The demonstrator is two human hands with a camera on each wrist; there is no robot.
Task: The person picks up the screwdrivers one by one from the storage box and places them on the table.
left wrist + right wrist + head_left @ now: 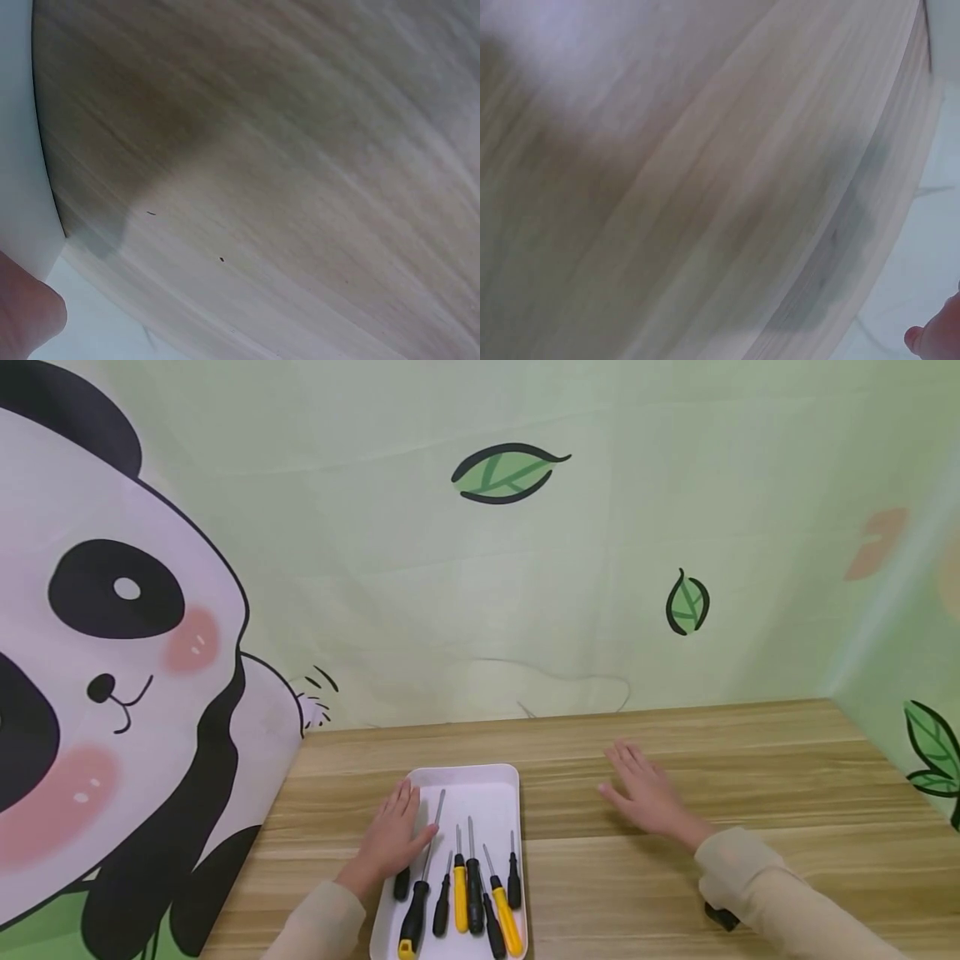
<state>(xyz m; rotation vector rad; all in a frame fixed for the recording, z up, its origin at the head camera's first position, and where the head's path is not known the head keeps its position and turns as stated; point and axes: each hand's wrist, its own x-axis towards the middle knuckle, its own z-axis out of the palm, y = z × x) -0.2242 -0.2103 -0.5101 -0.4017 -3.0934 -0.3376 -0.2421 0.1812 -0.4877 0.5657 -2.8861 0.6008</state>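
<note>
A white tray [483,789] lies on the wooden table and holds several screwdrivers, some with black handles and some with yellow ones. A large black screwdriver [414,917] with a yellow end lies near its left side; a yellow-handled screwdriver [506,918] is at the right. My left hand [390,837] is at the tray's left rim with fingers extended, the thumb over the tray. To the right of the tray, my right hand [647,791] is spread above the table, holding nothing. One left-hand digit [30,311] shows beside the tray wall in the left wrist view.
The wooden table [795,768] meets a pale green wall cloth [570,577] printed with a panda and leaves. Beneath the right sleeve cuff is a small black object [722,916].
</note>
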